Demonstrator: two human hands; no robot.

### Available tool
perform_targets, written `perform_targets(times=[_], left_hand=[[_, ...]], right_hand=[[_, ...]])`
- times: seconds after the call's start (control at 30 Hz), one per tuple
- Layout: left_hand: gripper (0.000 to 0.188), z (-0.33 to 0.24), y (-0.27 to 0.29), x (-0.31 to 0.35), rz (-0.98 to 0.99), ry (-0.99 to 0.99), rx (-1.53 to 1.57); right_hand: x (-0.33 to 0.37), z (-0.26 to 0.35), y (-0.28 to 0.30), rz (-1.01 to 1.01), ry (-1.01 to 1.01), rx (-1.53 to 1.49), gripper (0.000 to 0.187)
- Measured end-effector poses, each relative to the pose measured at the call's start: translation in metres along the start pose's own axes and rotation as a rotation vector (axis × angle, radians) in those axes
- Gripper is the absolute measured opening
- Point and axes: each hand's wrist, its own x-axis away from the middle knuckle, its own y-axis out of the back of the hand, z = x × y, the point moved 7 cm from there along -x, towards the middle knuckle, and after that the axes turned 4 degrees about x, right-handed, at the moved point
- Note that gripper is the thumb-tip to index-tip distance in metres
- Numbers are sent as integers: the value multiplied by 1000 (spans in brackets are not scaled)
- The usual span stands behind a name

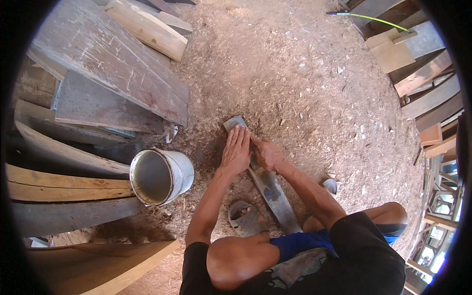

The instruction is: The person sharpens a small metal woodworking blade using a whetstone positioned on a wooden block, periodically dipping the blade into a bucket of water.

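A long narrow plank (273,192), grey and worn with dark wet-looking patches, runs along the ground from between my legs to a pale grey end (235,122). My left hand (238,150) lies over the far part, its fingers stretched out together and pointing away from me. Close beside it, my right hand (268,153) is closed, with the thumb side against the left hand. Whatever lies under or inside the right hand is hidden; only a dark edge shows below. A white bucket (183,169) of murky grey liquid stands to the left.
Large boards (113,59) and curved timbers (73,184) are stacked along the left. More wood pieces (427,69) line the right, with a yellow-green strip (378,19) at the top. Wood chips cover the ground (314,98). A small silvery curved object (330,186) lies by my right arm.
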Motion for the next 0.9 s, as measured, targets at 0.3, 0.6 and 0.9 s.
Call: perform_targets(times=[0.3, 0.6, 0.9], left_hand=[[71, 2, -13, 10, -29, -46, 64], [69, -3, -8, 20, -82, 7, 124], [78, -17, -5, 45, -106, 135, 69]], right_hand=[[2, -6, -15, 141, -34, 63, 78], [10, 3, -11, 108, -25, 78, 75], [35, 4, -8, 178, -40, 91, 75]])
